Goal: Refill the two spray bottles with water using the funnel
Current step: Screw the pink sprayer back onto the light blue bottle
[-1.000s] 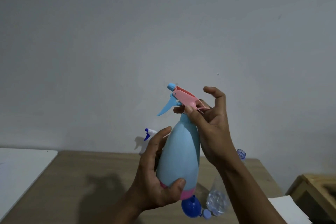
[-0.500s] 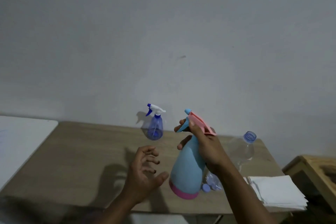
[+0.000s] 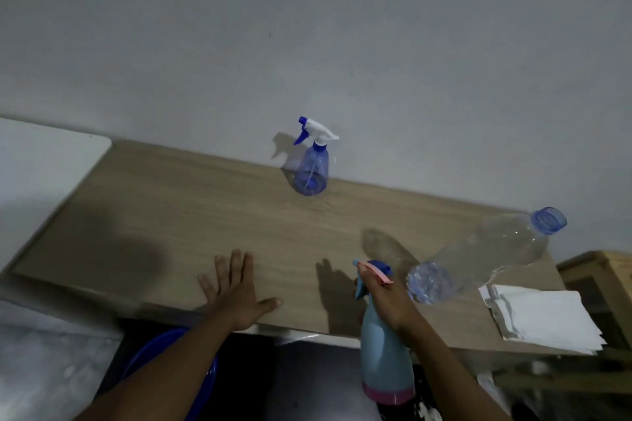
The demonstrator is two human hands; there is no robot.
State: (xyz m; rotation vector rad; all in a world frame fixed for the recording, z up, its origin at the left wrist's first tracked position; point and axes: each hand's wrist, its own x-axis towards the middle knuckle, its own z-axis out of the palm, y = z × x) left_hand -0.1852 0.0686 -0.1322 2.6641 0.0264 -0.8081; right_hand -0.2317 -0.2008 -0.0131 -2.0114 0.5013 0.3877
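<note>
My right hand (image 3: 390, 301) grips the neck of the light-blue spray bottle (image 3: 384, 352) with a pink base and a pink-and-blue trigger head, holding it in front of the table's near edge, below table height. My left hand (image 3: 236, 294) lies flat, fingers spread, on the wooden table (image 3: 191, 215) near its front edge. A small clear blue spray bottle (image 3: 313, 167) with a white-and-blue trigger stands upright at the back by the wall. A clear plastic water bottle (image 3: 485, 253) with its blue cap on stands on the right. No funnel is in view.
A stack of white paper napkins (image 3: 543, 314) lies at the table's right front corner. A blue basin (image 3: 164, 372) sits below the table behind my left arm. A white surface (image 3: 41, 164) adjoins the table on the left, and a wooden piece of furniture (image 3: 602, 280) stands on the right.
My left hand let go of the light-blue bottle and came down flat on the table. My right hand lowered the bottle from chest height to below the table edge. The view tilted down.
</note>
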